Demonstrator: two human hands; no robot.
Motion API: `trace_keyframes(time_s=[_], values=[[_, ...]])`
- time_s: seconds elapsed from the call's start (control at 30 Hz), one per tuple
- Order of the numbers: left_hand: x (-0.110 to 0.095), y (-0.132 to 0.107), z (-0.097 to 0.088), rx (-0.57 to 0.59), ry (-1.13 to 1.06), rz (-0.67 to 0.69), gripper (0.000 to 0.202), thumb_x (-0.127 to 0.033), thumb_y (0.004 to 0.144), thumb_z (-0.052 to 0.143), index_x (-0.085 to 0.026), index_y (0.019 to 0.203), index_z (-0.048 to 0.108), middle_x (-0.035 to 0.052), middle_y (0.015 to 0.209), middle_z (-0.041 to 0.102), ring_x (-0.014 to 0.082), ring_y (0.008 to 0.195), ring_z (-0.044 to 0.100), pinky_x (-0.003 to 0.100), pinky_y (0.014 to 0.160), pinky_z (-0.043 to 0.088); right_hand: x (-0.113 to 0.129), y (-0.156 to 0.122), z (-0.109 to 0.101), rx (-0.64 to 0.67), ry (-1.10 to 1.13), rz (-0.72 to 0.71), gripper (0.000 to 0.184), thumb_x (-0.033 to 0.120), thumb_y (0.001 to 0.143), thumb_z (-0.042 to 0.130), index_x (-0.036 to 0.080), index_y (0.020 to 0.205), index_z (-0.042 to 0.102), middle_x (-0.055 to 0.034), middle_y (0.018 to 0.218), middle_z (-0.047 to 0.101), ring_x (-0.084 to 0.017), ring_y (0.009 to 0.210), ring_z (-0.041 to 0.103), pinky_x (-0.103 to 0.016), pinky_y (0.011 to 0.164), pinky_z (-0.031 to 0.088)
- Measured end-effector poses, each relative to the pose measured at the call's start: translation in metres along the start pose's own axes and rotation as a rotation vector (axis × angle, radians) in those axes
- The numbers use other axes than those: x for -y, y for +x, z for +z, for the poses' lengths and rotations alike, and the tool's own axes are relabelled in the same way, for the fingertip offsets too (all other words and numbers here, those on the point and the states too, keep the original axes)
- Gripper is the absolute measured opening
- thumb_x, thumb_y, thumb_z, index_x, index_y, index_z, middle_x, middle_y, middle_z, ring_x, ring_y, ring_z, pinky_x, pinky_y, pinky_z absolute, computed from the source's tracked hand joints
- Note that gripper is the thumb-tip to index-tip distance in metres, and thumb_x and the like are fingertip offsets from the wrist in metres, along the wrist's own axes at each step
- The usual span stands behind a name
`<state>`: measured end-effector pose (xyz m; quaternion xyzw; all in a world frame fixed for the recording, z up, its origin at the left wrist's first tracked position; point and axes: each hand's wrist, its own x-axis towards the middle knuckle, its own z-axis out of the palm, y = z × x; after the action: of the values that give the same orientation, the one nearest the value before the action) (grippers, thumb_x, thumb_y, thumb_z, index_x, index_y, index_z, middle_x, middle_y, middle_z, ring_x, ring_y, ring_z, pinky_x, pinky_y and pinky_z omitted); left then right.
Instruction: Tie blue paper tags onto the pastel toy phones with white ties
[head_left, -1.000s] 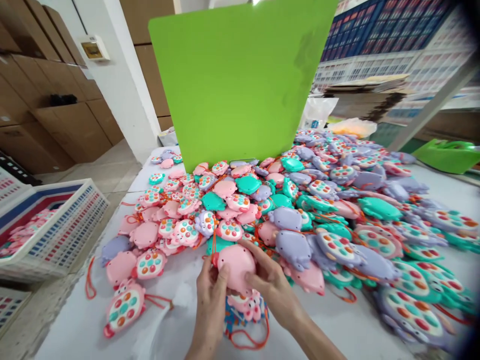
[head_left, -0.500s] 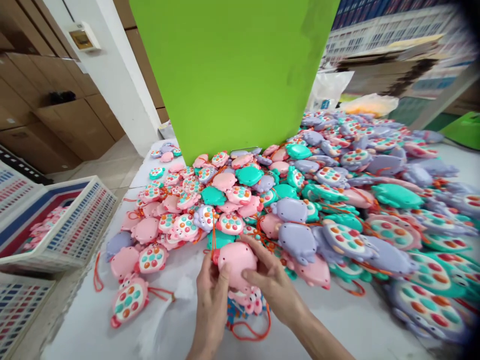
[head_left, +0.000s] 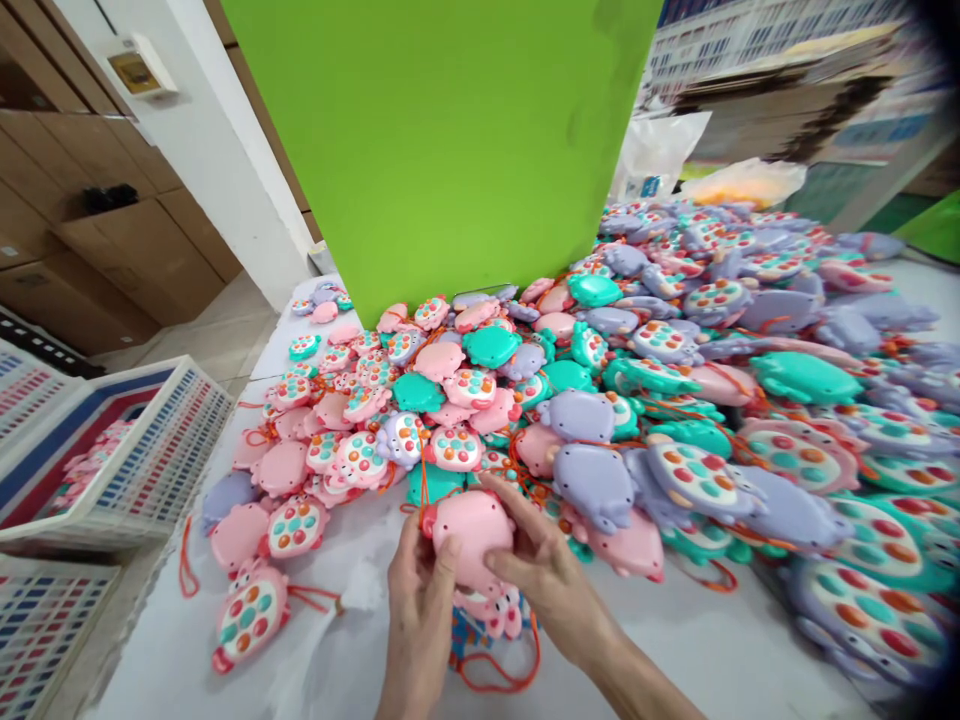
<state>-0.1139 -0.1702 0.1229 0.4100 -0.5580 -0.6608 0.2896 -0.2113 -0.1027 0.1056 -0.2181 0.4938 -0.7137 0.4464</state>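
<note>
A pink animal-shaped toy (head_left: pixel 472 530) is held between both my hands, its smooth back with small screw holes facing up. My left hand (head_left: pixel 424 585) grips its left side, thumb on the shell, beside an orange cord. On the right side, my right hand (head_left: pixel 536 560) presses with thumb and fingers. Just below the held toy lies another pink toy (head_left: pixel 504 615), partly hidden, with an orange cord loop (head_left: pixel 499 685) near it. To the left, a pink toy with colored buttons (head_left: pixel 251 615) rests on the white table (head_left: pixel 352 660).
Pink, teal and purple toys (head_left: pixel 592 480) pile across the table, mostly to the right. A tall green panel (head_left: pixel 465 150) rises behind them. White baskets (head_left: pixel 172 450) stand at the left, one holding pink pieces. Cartons (head_left: pixel 135 250) are stacked behind, and plastic bags (head_left: pixel 656 150) lie at the back right.
The view has shifted slightly. Both my hands keep nearly the same grip on the pink toy, which has barely moved.
</note>
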Motion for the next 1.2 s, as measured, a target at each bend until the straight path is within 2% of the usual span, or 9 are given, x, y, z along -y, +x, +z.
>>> trace_keyframes(time_s=[0.2, 0.3, 0.4, 0.53, 0.63, 0.73, 0.83, 1.0, 1.2], values=[[-0.004, 0.018, -0.003, 0.004, -0.043, -0.072, 0.054, -0.043, 0.077, 0.052, -0.021, 0.124, 0.036, 0.0094, 0.104, 0.059, 0.0215, 0.084, 0.061, 0.027, 0.061, 0.051, 0.018, 0.038, -0.017, -0.063, -0.361, -0.182, 0.060, 0.026, 0.069, 0.061, 0.019, 0.125, 0.040, -0.0080, 0.128, 0.045, -0.024, 0.115, 0.043, -0.037, 0.093, 0.038], [0.000, 0.017, -0.025, -0.039, 0.292, 0.019, 0.042, -0.042, 0.076, 0.052, -0.019, 0.110, 0.051, 0.0091, 0.101, 0.060, 0.0225, 0.091, 0.058, 0.030, 0.067, 0.050, 0.039, 0.057, -0.028, -0.197, -0.620, -0.360, 0.054, 0.028, 0.076, 0.052, 0.019, 0.127, 0.037, -0.0095, 0.130, 0.042, -0.024, 0.117, 0.040, -0.043, 0.097, 0.032], [0.015, 0.004, -0.047, -0.022, 0.689, 0.019, 0.035, -0.042, 0.075, 0.052, -0.018, 0.099, 0.058, 0.0083, 0.091, 0.062, 0.0210, 0.076, 0.059, 0.032, 0.064, 0.050, 0.051, 0.044, -0.037, -0.224, -0.925, -0.518, 0.044, 0.026, 0.080, 0.048, 0.021, 0.123, 0.041, -0.0086, 0.125, 0.047, -0.023, 0.115, 0.042, -0.041, 0.096, 0.033], [0.040, -0.010, -0.046, 0.010, 0.855, 0.155, 0.033, -0.037, 0.078, 0.048, -0.017, 0.103, 0.057, 0.0100, 0.095, 0.061, 0.0227, 0.086, 0.058, 0.035, 0.072, 0.049, 0.021, -0.013, -0.050, 0.064, -1.120, -0.296, 0.020, 0.027, 0.084, 0.043, 0.023, 0.102, 0.053, -0.0033, 0.080, 0.063, -0.014, 0.058, 0.058, -0.025, 0.053, 0.047], [0.048, -0.008, -0.027, 0.060, 0.876, 0.243, 0.038, -0.035, 0.078, 0.049, -0.016, 0.110, 0.053, 0.0114, 0.101, 0.060, 0.0245, 0.095, 0.054, 0.039, 0.082, 0.045, -0.019, -0.042, -0.058, 0.081, -1.227, -0.111, 0.029, 0.029, 0.083, 0.043, 0.018, 0.109, 0.049, -0.0027, 0.069, 0.064, -0.016, 0.051, 0.058, -0.026, 0.047, 0.043], [0.049, -0.001, -0.013, 0.073, 0.905, 0.221, 0.043, -0.035, 0.074, 0.053, -0.015, 0.112, 0.052, 0.0121, 0.100, 0.060, 0.0282, 0.096, 0.052, 0.043, 0.083, 0.042, -0.041, -0.043, -0.059, 0.046, -1.228, -0.005, 0.021, 0.025, 0.083, 0.040, 0.017, 0.093, 0.057, -0.0023, 0.061, 0.064, -0.019, 0.055, 0.060, -0.028, 0.051, 0.042], [0.046, 0.001, -0.011, 0.095, 0.862, 0.163, 0.044, -0.033, 0.072, 0.055, -0.014, 0.112, 0.053, 0.0128, 0.101, 0.060, 0.0283, 0.098, 0.051, 0.042, 0.086, 0.040, -0.037, -0.033, -0.053, 0.017, -1.157, 0.012, 0.019, 0.022, 0.080, 0.041, 0.019, 0.071, 0.057, -0.0029, 0.062, 0.063, -0.019, 0.057, 0.059, -0.028, 0.052, 0.040], [0.034, -0.007, -0.022, 0.190, 0.641, 0.115, 0.039, -0.030, 0.073, 0.056, -0.016, 0.109, 0.055, 0.0118, 0.105, 0.060, 0.0253, 0.099, 0.054, 0.039, 0.087, 0.040, -0.005, -0.025, -0.043, 0.102, -0.784, -0.018, 0.022, 0.027, 0.081, 0.043, 0.018, 0.063, 0.050, 0.0018, 0.056, 0.051, -0.013, 0.054, 0.049, -0.024, 0.050, 0.037], [-0.004, -0.025, -0.026, 0.412, 0.193, 0.035, 0.073, -0.022, 0.058, 0.072, -0.020, 0.124, 0.042, 0.0081, 0.116, 0.056, 0.0238, 0.100, 0.054, 0.032, 0.083, 0.044, 0.046, -0.013, 0.000, 0.313, -0.520, -0.011, 0.021, 0.031, 0.078, 0.047, 0.016, 0.063, 0.047, 0.0058, 0.052, 0.039, -0.007, 0.046, 0.034, -0.020, 0.043, 0.027]])
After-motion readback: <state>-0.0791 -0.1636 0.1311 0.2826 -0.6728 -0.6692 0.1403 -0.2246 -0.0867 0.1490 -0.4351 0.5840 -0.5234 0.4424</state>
